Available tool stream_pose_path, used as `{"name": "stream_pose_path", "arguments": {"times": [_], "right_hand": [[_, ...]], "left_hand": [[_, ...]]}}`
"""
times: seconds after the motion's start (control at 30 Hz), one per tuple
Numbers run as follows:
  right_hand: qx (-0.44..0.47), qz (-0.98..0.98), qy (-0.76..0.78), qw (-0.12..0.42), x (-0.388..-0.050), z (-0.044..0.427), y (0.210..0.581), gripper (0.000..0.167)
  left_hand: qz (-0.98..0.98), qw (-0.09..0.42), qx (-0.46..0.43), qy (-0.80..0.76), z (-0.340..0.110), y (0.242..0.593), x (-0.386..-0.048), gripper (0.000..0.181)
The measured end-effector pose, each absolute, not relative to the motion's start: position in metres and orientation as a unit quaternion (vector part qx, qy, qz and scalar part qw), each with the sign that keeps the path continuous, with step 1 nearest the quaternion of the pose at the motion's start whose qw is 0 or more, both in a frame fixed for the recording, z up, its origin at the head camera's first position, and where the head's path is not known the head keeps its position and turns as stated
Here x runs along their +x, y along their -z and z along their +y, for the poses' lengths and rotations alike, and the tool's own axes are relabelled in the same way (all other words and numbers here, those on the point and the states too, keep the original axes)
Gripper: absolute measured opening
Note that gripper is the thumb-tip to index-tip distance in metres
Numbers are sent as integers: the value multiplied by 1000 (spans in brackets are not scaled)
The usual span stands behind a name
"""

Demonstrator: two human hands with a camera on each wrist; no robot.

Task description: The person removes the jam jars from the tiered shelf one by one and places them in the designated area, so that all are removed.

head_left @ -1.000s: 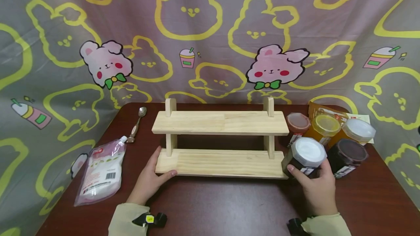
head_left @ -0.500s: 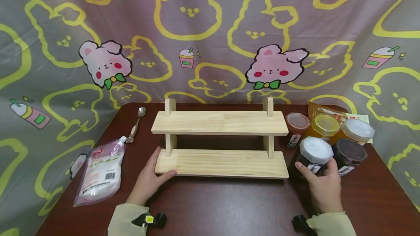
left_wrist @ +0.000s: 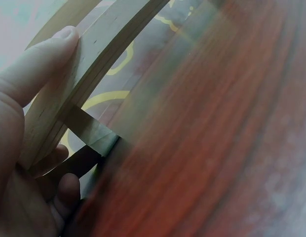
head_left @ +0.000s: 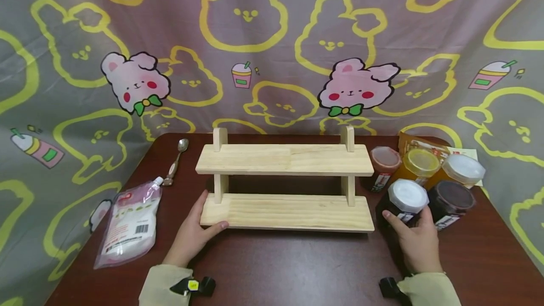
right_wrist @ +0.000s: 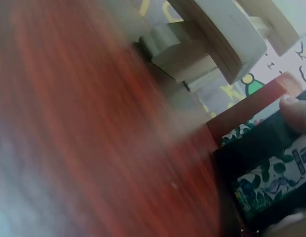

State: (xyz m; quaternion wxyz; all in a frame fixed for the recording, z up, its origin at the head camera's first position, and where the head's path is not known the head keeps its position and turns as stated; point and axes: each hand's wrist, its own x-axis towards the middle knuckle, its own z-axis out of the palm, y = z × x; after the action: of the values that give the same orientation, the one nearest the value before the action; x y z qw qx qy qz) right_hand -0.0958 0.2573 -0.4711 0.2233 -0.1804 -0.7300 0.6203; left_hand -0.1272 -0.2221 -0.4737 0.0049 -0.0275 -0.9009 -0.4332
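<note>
A two-tier wooden rack (head_left: 286, 211) stands in the middle of the table. My left hand (head_left: 193, 233) grips the left end of its lower board, thumb on top; in the left wrist view the thumb (left_wrist: 54, 54) lies on the wood with fingers curled beneath. Just beyond the rack's right end, my right hand (head_left: 418, 242) holds a dark jar with a white lid (head_left: 408, 196), thumb on its left and fingers round its right side. The right wrist view shows the leafy label of this jar (right_wrist: 271, 182) low at the table surface; whether its base touches is unclear.
Behind and right of the held jar are a red-brown jar (head_left: 385, 162), a yellow-lidded jar (head_left: 420, 163), a white-lidded amber jar (head_left: 464, 170) and a dark-lidded jar (head_left: 451, 202). A brown packet (head_left: 418, 143) lies behind. Left are a spoon (head_left: 174, 166) and a spouted pouch (head_left: 133, 223).
My right hand has shifted the white-lidded dark jar rightward, leaving a gap from the rack's end, then very slightly back left. My left hand and the rack have stayed put.
</note>
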Motion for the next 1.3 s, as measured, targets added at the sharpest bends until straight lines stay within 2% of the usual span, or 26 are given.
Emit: {"name": "stream_pose_path", "arguments": {"times": [0.37,0.73,1.0,1.3], "right_hand": [[-233,-783,-534,218,-94,256,473,70],[-243,-787,-530,202,-96,261,475,71],[-240,-787,-538,184,-98,262,476,74],[-243,-774,-554,189,-98,262,476,73]], "left_hand": [[-902,5,-29,431,-222,476,-129,108],[-904,-10,-17,427,-221,476,-134,111],[-903,2,-23,429,-222,479,-136,109],[-902,3,-28,431,-222,479,-136,109]]}}
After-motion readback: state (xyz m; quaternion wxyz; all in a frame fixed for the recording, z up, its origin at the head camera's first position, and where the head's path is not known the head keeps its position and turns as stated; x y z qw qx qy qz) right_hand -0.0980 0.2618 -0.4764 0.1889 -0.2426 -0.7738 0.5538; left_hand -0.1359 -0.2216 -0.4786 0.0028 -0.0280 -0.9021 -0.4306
